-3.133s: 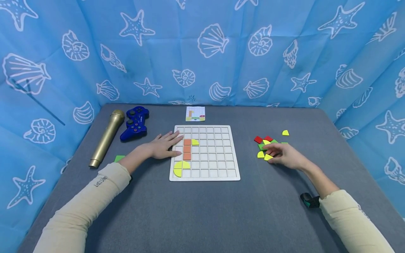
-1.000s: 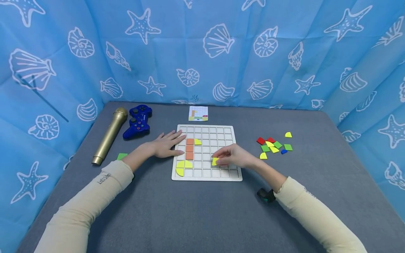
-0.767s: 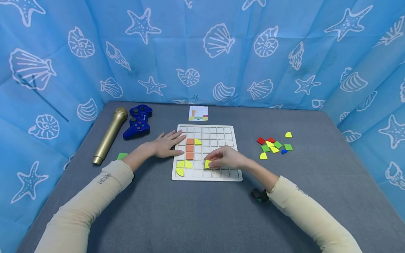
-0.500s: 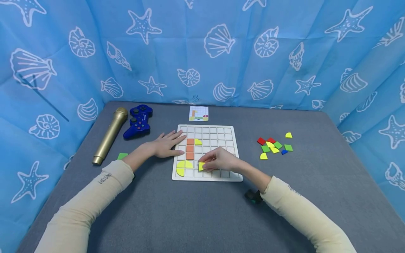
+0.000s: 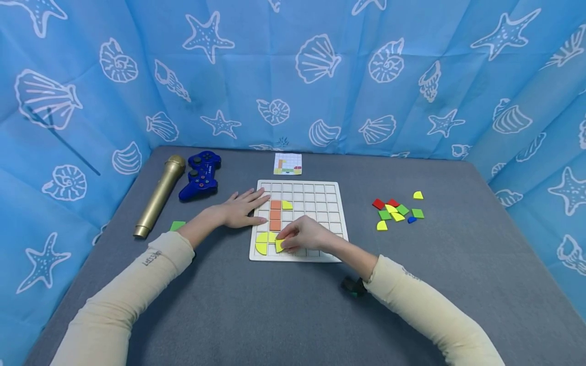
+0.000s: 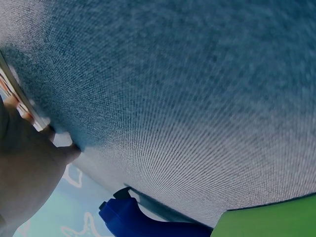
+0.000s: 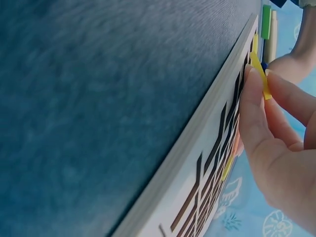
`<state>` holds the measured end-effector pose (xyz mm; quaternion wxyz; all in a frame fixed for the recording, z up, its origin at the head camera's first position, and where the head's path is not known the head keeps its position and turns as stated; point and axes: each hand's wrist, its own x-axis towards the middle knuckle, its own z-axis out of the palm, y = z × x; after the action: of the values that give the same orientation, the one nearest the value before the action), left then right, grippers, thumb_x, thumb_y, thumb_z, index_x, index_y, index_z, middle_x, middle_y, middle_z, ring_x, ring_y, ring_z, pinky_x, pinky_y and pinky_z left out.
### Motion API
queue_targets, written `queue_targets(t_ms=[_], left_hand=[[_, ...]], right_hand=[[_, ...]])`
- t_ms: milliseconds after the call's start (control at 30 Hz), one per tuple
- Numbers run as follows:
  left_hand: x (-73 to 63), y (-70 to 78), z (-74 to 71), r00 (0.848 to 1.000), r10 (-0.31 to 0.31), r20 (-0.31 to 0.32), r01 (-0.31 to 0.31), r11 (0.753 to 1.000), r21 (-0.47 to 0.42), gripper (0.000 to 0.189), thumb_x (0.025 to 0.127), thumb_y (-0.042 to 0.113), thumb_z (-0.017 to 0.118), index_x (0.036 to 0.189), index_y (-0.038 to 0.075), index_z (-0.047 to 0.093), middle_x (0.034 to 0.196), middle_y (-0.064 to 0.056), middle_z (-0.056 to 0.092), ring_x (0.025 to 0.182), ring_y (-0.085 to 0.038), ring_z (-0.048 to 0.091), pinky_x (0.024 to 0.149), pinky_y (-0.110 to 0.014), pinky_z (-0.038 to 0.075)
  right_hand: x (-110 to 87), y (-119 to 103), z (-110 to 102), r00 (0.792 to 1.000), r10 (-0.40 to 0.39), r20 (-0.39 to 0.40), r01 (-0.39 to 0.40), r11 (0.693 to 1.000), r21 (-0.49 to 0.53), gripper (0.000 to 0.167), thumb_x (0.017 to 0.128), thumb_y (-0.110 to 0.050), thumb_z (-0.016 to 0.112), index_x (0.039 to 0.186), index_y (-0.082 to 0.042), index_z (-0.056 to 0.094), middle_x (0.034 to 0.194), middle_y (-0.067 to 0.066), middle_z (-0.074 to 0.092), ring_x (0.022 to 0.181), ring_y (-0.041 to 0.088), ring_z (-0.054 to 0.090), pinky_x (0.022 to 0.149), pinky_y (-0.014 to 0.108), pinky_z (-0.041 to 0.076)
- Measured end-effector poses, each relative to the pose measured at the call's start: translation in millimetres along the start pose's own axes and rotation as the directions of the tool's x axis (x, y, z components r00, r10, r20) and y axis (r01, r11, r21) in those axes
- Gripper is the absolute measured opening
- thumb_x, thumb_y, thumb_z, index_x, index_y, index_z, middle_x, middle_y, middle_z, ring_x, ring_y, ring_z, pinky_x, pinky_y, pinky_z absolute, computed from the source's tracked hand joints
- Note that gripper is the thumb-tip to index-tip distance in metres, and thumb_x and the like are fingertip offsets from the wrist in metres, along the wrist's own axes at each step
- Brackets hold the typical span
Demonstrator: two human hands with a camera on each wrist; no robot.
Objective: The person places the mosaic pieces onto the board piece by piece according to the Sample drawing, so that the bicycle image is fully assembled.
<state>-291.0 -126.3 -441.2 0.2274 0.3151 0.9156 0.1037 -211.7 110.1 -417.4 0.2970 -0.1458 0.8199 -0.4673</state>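
A white grid board (image 5: 316,223) lies mid-table in the head view. On it sit a column of orange square tiles (image 5: 275,215) and several yellow quarter-circle tiles (image 5: 261,248) near its lower left. My right hand (image 5: 306,235) pinches one yellow quarter-circle tile (image 7: 261,76) between thumb and fingers, tilted over the board's lower-left cells beside the other yellow tiles. Its far edge seems close to the board; contact is hard to tell. My left hand (image 5: 239,209) rests with spread fingers on the board's left edge, and holds nothing.
Loose red, green, yellow and blue tiles (image 5: 397,216) lie to the right. A printed pattern card (image 5: 287,164) is behind the board. At left are a gold microphone (image 5: 160,195), a blue game controller (image 5: 200,175) and a green tile (image 5: 176,225) near the left forearm.
My right hand has taken a yellow quarter-circle tile from the loose pile and carried it left across the board to its lower-left corner. The left hand stays on the board's edge.
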Motion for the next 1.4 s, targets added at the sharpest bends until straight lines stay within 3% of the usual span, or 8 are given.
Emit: queue_targets(t_ms=[367, 633, 1400], left_hand=[[-4.0, 4.0, -2.4, 1.0, 0.002, 0.0, -0.002, 1.0, 0.004, 0.076, 0.097, 0.058, 0.038, 0.155, 0.021, 0.006, 0.159, -0.007, -0.003, 0.143, -0.03, -0.003, 0.109, -0.059, -0.001], [-6.2, 8.2, -5.8, 1.0, 0.001, 0.004, -0.001, 1.0, -0.001, 0.075, 0.098, 0.054, 0.04, 0.155, 0.02, 0.005, 0.159, -0.007, -0.002, 0.143, -0.031, -0.003, 0.109, -0.059, -0.001], [-2.5, 3.4, -2.4, 1.0, -0.005, 0.007, 0.005, 1.0, -0.007, 0.078, 0.096, 0.06, 0.036, 0.155, 0.021, 0.005, 0.159, -0.006, -0.004, 0.143, -0.03, -0.004, 0.109, -0.058, -0.002]], right_hand=[[-0.5, -6.9, 9.9, 0.999, 0.04, -0.027, -0.04, 0.999, -0.022, 0.014, 0.088, -0.006, 0.069, 0.1, -0.001, 0.072, 0.082, 0.005, 0.071, 0.075, 0.015, 0.068, 0.067, 0.029, 0.054], [-3.2, -3.9, 8.0, 0.998, 0.052, -0.044, -0.057, 0.993, -0.105, 0.013, 0.09, -0.012, 0.068, 0.1, -0.005, 0.074, 0.078, 0.002, 0.069, 0.069, 0.013, 0.063, 0.063, 0.027, 0.051], [-2.7, -7.8, 5.7, 0.996, 0.04, 0.082, -0.041, 0.999, 0.007, 0.02, 0.095, -0.012, 0.061, 0.111, -0.003, 0.069, 0.085, 0.007, 0.069, 0.076, 0.018, 0.065, 0.068, 0.03, 0.054]])
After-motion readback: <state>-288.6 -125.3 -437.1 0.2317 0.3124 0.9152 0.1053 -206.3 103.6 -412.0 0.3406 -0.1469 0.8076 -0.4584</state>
